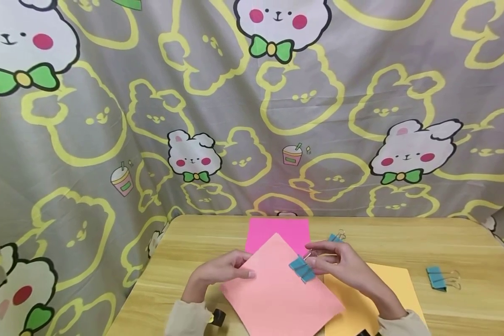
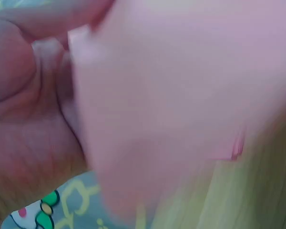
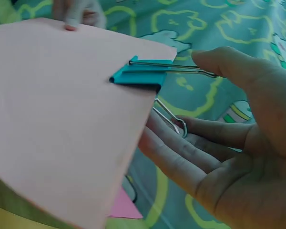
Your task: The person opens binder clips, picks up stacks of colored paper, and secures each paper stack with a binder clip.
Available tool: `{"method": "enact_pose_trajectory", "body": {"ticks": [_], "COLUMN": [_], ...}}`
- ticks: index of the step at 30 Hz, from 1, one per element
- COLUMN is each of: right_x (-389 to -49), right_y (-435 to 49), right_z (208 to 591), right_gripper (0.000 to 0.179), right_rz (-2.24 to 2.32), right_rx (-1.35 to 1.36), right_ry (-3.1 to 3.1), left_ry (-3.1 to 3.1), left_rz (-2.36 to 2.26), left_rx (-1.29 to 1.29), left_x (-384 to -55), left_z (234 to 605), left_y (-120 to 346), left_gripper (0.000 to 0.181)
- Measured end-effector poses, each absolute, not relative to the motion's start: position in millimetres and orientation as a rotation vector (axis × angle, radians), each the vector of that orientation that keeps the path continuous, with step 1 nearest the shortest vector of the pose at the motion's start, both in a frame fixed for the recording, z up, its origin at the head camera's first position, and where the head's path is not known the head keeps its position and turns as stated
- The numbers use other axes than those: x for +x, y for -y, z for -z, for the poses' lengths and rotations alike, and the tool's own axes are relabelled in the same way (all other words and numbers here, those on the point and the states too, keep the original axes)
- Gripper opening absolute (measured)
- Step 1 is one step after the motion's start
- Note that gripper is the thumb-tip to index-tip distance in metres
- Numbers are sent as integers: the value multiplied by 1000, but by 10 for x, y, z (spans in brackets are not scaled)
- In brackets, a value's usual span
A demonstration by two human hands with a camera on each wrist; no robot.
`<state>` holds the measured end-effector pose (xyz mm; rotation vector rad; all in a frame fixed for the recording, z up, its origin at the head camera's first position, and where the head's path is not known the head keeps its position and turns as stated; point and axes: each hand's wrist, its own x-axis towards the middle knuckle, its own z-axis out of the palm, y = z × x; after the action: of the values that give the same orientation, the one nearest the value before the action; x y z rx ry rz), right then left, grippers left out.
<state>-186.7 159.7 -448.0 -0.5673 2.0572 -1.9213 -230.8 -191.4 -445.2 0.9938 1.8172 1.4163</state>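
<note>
My left hand (image 1: 224,270) pinches the side edge of a light pink paper (image 1: 277,289), thumb on top. The paper is held tilted over the table, one corner pointing away. A blue binder clip (image 1: 302,269) sits on its right edge, near that far corner. In the right wrist view, the clip's wire handles stand apart above and below the paper. My right hand (image 1: 340,263) is around these handles, thumb above and the other fingers below, with a wide gap between them. Close up and blurred, the paper (image 2: 171,95) fills much of the left wrist view.
A magenta sheet (image 1: 256,233) lies behind the paper on the wooden table (image 1: 185,233). An orange-yellow sheet (image 1: 396,280) lies under my right arm. Further blue binder clips rest behind my right hand (image 1: 335,237) and at the right (image 1: 437,278). A patterned curtain (image 1: 235,200) hangs behind.
</note>
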Motion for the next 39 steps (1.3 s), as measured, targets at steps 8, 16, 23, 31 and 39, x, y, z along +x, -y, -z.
{"method": "enact_pose_trajectory", "body": {"ticks": [8,16,23,31,39], "right_x": [-1870,-2031,-2241,-2457,-2457], "right_y": [-1498,-1727,-1944,-1935,-1904], "right_z": [4522,4502,4672,4875,4889], "right_gripper": [52,34,35,46,28], "right_rz": [1800,1755,1354,1089,1006], "right_rx": [-654,-495,-268,-183,-115], "right_ry": [-2228,-2773,-3175,-3209,-3284], "left_ry": [-1966,-2149,-2264,-2414,-2581], "left_rz": [-1446,-1502,-1650,-1728,-1649], "left_rx": [794,700,474,214,-21], "left_x": [-2254,-2344,-2405,-2364,-2325], "left_z": [4454,4429,4428,4382,4399], "left_y": [1824,2180,2630,3055,3212], "left_gripper": [17,28,29,36,37]}}
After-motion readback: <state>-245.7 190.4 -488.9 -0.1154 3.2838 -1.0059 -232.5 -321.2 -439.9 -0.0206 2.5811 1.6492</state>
